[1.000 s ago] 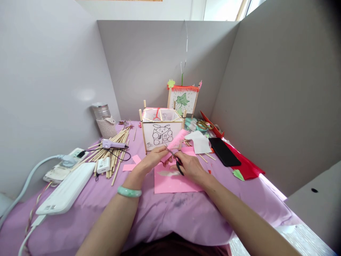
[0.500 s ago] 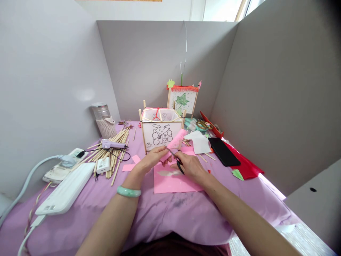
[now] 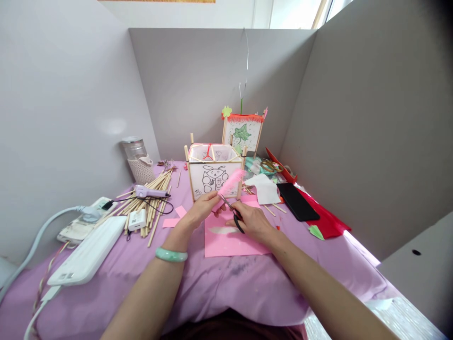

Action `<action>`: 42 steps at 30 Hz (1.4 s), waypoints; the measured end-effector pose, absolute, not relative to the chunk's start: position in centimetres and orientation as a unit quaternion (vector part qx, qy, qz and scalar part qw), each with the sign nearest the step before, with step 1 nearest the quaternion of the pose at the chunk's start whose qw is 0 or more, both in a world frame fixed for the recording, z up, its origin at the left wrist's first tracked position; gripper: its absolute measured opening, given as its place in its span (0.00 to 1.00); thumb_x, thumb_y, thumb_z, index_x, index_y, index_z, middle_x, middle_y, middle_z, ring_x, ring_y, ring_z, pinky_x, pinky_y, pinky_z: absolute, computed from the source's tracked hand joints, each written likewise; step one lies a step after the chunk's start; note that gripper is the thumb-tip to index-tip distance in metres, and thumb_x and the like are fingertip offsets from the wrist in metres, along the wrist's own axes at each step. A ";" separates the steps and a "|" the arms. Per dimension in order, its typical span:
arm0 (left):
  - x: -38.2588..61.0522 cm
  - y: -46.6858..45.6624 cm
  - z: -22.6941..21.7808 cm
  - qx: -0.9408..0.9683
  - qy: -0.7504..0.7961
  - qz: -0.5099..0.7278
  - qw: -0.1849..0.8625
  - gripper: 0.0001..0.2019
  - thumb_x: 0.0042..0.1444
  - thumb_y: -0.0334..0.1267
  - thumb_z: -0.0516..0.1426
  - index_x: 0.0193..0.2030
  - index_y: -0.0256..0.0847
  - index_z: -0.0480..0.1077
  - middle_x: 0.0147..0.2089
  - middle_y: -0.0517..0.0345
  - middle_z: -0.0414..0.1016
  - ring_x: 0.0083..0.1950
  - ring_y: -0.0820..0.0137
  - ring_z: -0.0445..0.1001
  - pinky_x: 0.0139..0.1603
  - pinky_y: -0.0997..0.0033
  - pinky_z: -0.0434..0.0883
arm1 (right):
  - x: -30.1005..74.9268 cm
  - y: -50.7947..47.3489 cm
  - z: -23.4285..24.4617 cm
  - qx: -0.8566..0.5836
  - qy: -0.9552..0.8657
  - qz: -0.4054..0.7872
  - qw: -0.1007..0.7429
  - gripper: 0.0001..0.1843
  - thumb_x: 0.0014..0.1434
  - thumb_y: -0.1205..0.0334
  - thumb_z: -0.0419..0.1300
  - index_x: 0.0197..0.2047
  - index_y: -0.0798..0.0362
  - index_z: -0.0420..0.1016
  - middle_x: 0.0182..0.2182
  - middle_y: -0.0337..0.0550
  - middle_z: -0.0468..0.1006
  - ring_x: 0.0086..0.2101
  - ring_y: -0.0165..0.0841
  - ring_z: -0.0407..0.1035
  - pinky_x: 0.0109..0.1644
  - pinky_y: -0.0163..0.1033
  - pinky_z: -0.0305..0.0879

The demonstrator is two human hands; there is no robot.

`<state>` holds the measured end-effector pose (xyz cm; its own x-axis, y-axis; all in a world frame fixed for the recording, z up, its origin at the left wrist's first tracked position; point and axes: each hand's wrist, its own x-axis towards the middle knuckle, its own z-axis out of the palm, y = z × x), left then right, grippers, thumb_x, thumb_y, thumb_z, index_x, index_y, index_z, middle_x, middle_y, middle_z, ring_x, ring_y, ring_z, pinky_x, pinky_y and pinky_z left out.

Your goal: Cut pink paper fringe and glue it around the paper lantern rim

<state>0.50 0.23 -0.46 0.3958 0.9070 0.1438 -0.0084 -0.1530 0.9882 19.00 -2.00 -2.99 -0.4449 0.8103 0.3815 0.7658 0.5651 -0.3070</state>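
My left hand (image 3: 201, 208) pinches the near end of a pink fringed paper strip (image 3: 231, 182) that slants up to the right. My right hand (image 3: 253, 221) grips small black-handled scissors (image 3: 231, 211), their blades at the strip's lower end. Both hands hover above a pink paper sheet (image 3: 230, 241) lying on the purple cloth (image 3: 219, 283). Just behind them stands a stick-framed paper lantern with a rabbit drawing (image 3: 213, 175). A green bangle (image 3: 171, 255) circles my left wrist.
A heap of wooden sticks (image 3: 150, 200), a purple glue gun (image 3: 150, 191), a power strip (image 3: 87, 257) and a jar (image 3: 138, 159) lie left. A leaf lantern (image 3: 243, 131), black phone (image 3: 297, 201), red paper (image 3: 327, 219) and white paper (image 3: 265, 188) sit right. Grey partitions enclose the table.
The pink strip has tilted up slightly and blurs at its free end. My hands stay almost where they were, with the scissors still at the strip.
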 end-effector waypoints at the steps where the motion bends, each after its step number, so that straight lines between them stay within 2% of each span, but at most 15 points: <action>1: 0.5 0.2 -0.5 0.632 0.353 0.421 0.547 0.13 0.54 0.46 0.55 0.32 0.35 0.67 0.28 0.56 0.71 0.26 0.74 0.68 0.27 0.73 0.65 | 19.0 -2.0 -3.0 -0.466 -0.848 0.044 0.249 0.18 0.54 0.50 0.61 0.42 0.53 0.68 0.33 0.41 0.74 0.31 0.31 0.68 0.32 0.33 0.55; 17: 0.5 0.3 -0.6 0.622 0.352 0.430 0.551 0.13 0.55 0.46 0.55 0.33 0.36 0.68 0.28 0.56 0.72 0.28 0.73 0.69 0.27 0.73 0.65 | 19.1 -2.0 -3.2 -0.456 -0.853 0.041 0.251 0.19 0.54 0.50 0.61 0.45 0.52 0.67 0.34 0.42 0.74 0.32 0.32 0.68 0.32 0.33 0.55; 30: 0.4 0.3 -0.6 0.623 0.327 0.431 0.565 0.13 0.55 0.45 0.54 0.31 0.35 0.67 0.30 0.55 0.71 0.29 0.72 0.69 0.28 0.71 0.66 | 18.8 -2.3 -2.7 -0.478 -0.843 0.033 0.243 0.12 0.58 0.53 0.58 0.39 0.53 0.68 0.31 0.41 0.76 0.31 0.33 0.71 0.30 0.32 0.53; 42: 0.7 -0.2 -0.3 0.633 0.346 0.399 0.566 0.11 0.54 0.43 0.54 0.31 0.35 0.67 0.29 0.56 0.71 0.26 0.74 0.68 0.28 0.72 0.66 | 18.9 -2.0 -3.3 -0.473 -0.841 0.035 0.261 0.17 0.55 0.51 0.61 0.44 0.52 0.68 0.35 0.40 0.75 0.31 0.30 0.69 0.33 0.32 0.56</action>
<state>0.72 -0.25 -0.25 0.4429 0.8893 0.1136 -0.0134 -0.1202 0.9927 18.88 -1.98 -3.32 -0.4173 0.8130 0.4061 0.7767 0.5511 -0.3050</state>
